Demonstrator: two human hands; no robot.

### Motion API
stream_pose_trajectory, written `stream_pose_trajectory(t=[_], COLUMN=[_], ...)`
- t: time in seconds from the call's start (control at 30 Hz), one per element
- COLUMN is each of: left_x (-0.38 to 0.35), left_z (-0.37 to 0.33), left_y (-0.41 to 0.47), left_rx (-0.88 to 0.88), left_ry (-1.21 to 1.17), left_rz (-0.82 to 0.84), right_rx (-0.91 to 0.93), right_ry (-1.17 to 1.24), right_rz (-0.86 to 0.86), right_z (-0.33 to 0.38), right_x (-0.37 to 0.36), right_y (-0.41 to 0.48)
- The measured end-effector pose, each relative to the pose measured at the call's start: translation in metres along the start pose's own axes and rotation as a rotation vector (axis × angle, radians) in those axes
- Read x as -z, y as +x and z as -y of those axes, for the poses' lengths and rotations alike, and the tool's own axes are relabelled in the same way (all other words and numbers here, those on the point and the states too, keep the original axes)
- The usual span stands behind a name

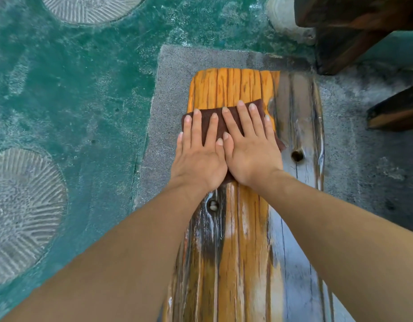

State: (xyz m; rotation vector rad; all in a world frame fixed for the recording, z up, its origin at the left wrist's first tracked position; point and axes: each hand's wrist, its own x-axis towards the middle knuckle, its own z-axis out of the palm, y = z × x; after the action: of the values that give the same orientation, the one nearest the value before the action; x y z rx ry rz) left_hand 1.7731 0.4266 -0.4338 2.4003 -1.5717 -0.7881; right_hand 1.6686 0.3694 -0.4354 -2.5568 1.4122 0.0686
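Two grips, released and flat: the left grip (198,156) and right grip (249,149) press side by side, fingers straight, on one brown cloth (206,123). The cloth lies under both, near the far end of the one wooden table (235,84), and the palms hide most of it. The table has two holes: the right hole (297,156) and the left hole (212,205), whose pale contents are hard to make out. The picture's edges cut off the table's near end.

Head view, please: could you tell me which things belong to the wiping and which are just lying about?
In the job: brown cloth, wooden plank, left hand, right hand, both pressing flat on the cloth.
Lying about: dark wooden furniture, grey slab, ribbed round stone.
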Motion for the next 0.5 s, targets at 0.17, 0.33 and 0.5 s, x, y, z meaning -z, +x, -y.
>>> stream_pose_trajectory(t=[0.17,0.33,0.5], left_x=[-0.003,-0.024,-0.046], left_z=[-0.009,-0.042,-0.071], left_y=[-0.003,-0.018,-0.039], left_rx=[0.051,0.032,-0.089], left_ry=[0.035,0.108,0.13], left_rz=[-0.001,-0.035,-0.013], right_rx=[0.016,-0.03,-0.183], right_ry=[0.01,0.034,0.077], right_rz=[0.012,0.015,0.029], right_z=[-0.007,-0.036,-0.061], right_x=[0.001,0.005,0.004], right_y=[-0.004,-0.032,-0.076])
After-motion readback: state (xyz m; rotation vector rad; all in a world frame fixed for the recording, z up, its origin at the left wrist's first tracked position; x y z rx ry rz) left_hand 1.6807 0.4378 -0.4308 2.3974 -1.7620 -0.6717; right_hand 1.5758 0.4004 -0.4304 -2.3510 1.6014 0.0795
